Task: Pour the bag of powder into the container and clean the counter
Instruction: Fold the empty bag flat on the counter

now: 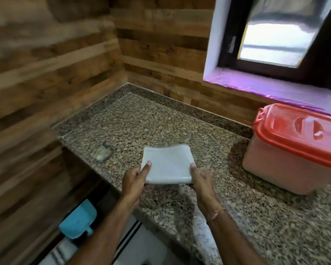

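Both hands pinch the near edge of the folded cloth, flat over the counter.

Left hand grip pinches the near-left corner, right hand the near-right; the cloth runs away from both, long axis left-right. Container, lid on, stands well to the right, right hand nearer. Small dark scrap lies left, possibly residue; blur hides it. No powder bag in view. Wipe path clear.
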The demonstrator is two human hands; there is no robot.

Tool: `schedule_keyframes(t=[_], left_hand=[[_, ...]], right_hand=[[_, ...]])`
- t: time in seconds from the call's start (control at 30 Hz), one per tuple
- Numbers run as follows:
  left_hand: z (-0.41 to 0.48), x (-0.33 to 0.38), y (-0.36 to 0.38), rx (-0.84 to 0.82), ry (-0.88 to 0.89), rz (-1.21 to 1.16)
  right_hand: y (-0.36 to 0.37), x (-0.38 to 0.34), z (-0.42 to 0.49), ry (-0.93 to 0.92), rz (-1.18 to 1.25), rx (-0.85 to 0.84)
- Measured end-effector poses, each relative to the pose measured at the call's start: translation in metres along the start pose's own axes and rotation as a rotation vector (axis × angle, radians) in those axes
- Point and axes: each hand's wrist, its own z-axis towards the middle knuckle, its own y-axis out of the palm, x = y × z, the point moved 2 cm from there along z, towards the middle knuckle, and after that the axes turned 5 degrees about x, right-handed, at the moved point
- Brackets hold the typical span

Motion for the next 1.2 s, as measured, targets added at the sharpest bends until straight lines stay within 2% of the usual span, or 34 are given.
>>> schedule_keyframes(t=[0.13, 0.27, 0.5, 0.6, 0.67, 0.8, 0.97, 1.03, 1.2], left_hand=[[-0.017, -0.018, -0.053, 0.139, 0.081, 0.072], [-0.045, -0.05, -0.11, 0.153, 0.067, 0.054], [-0.053, -0.093, -0.22, 0.395, -0.145, -0.098], [-0.046, -0.113, -0.264, 0.333, -0.284, -0.201], [-0.045, -0.123, -0.291, 0.292, -0.282, -0.265], [-0.039, -0.145, -0.338, 0.331, -0.275, -0.354], [-0.022, -0.18, -0.393, 0.265, -0.532, -0.444], [-0.013, -0.192, -0.411, 0.264, -0.573, -0.433], [0.022, -0.223, -0.451, 0.473, -0.629, -0.411]], right_hand=[[0.037, 0.023, -0.011, 0.153, 0.055, 0.003], [0.078, 0.04, -0.029, 0.318, -0.026, -0.212], [0.171, 0.074, -0.092, 0.2, -0.232, -0.467], [0.211, 0.087, -0.115, 0.139, -0.314, -0.575], [0.237, 0.098, -0.128, 0.129, -0.348, -0.565], [0.286, 0.125, -0.144, 0.155, -0.423, -0.501], [0.328, 0.164, -0.145, 0.173, -0.466, -0.465], [0.346, 0.181, -0.146, 0.205, -0.518, -0.476], [0.4, 0.225, -0.128, 0.24, -0.662, -0.54]])
